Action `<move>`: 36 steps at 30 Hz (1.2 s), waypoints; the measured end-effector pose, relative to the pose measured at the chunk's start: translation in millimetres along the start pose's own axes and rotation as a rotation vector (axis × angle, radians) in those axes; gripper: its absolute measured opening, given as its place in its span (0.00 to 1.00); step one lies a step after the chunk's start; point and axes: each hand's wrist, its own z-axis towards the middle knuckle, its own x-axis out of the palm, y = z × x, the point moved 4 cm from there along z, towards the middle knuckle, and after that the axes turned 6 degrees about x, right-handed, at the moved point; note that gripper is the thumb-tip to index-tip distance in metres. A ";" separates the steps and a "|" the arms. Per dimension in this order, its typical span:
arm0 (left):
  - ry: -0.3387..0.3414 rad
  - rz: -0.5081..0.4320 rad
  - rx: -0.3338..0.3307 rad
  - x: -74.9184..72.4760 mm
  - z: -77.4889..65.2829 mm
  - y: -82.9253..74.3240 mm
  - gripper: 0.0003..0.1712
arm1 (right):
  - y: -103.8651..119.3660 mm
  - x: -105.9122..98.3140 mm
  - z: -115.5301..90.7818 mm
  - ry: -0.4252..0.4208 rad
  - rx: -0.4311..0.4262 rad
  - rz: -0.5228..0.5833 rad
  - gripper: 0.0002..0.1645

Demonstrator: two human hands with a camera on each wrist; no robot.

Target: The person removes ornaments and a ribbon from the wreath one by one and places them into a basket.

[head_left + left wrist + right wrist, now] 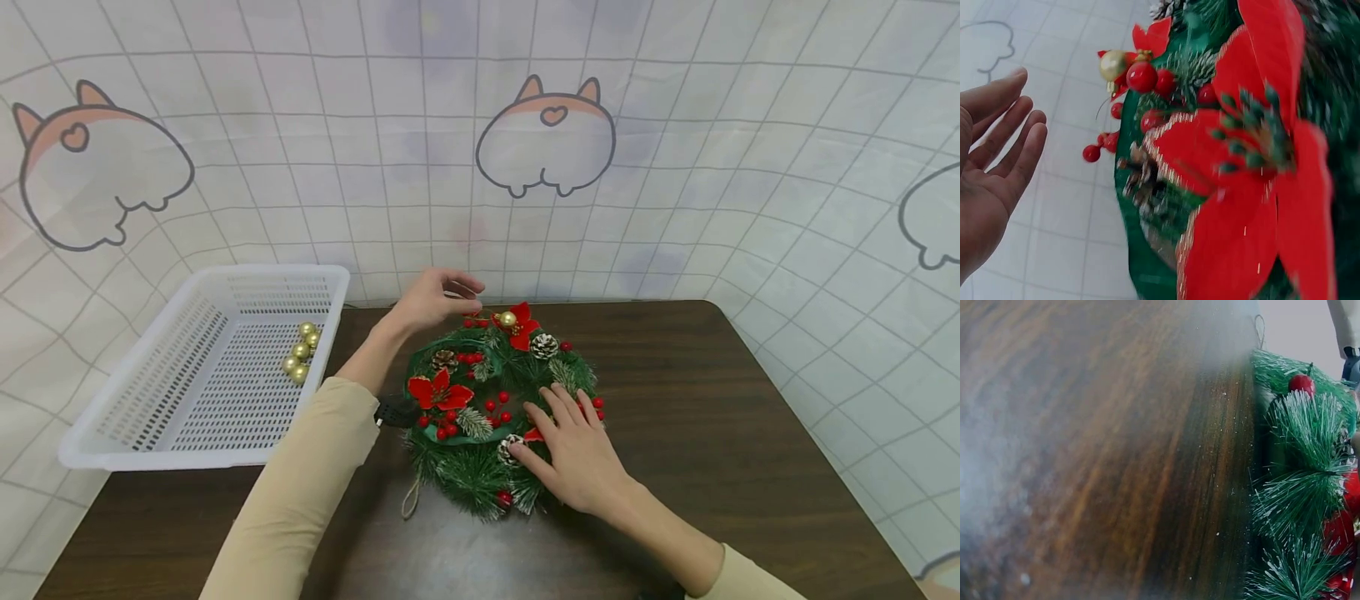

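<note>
A green Christmas wreath with red poinsettias, berries and pine cones lies on the table. My left hand is above its far left edge, fingers loosely bent; in the left wrist view that hand holds nothing and stands apart from the wreath. A small gold ball sits at the far poinsettia, just right of the left fingertips. My right hand rests with spread fingers on the wreath's near right side, partly covering a poinsettia there. In the right wrist view, only the wreath's green needles and berries show clearly.
A white perforated plastic basket stands on the left, with several gold balls against its right side. The dark wooden table extends right of the wreath. Behind it hangs a white grid-patterned cloth. A cord loop sticks out near the wreath.
</note>
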 end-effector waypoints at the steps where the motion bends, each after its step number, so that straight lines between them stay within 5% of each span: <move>1: 0.006 -0.005 -0.003 2.7 2.0 -0.2 0.17 | -0.2 -0.1 -0.2 0.001 0.000 -0.001 0.42; 19: 0.094 0.064 -0.053 43.5 31.5 5.9 0.19 | -1.2 1.5 -0.5 0.005 0.001 -0.003 0.43; 36: 0.119 0.102 -0.073 50.6 32.5 21.9 0.18 | -1.6 1.2 -0.1 -0.006 0.002 -0.011 0.43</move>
